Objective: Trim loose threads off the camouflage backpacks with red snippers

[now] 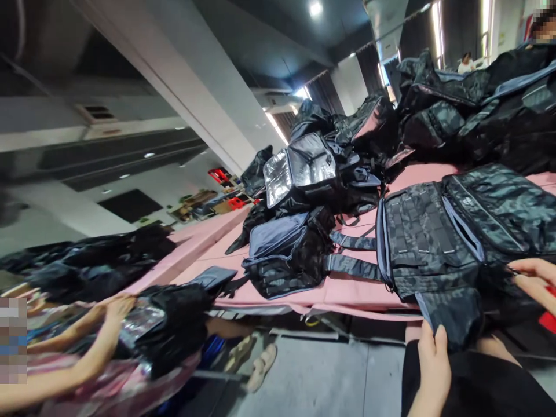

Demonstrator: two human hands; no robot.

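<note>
A dark camouflage backpack point(425, 237) lies open on the pink-covered table, its blue-edged zip openings showing. My left hand point(434, 359) pinches the edge of a small blue-lined pocket flap point(454, 315) hanging over the table's front edge. At the right edge of the view, my right hand point(536, 281) has its fingertips closed at the bag's lower side, on something too small to make out. Something red point(548, 321) shows beside that hand. Two camouflage straps point(354, 266) stretch left from the backpack across the cloth.
Another open bag point(286, 249) and a silver-lined bag point(299, 168) sit left of the backpack. More bags point(434, 116) are heaped behind. At the left, a co-worker's hands point(115, 307) hold a black bag point(174, 324). The pink table point(260, 295) has sandals point(262, 368) near it on the floor.
</note>
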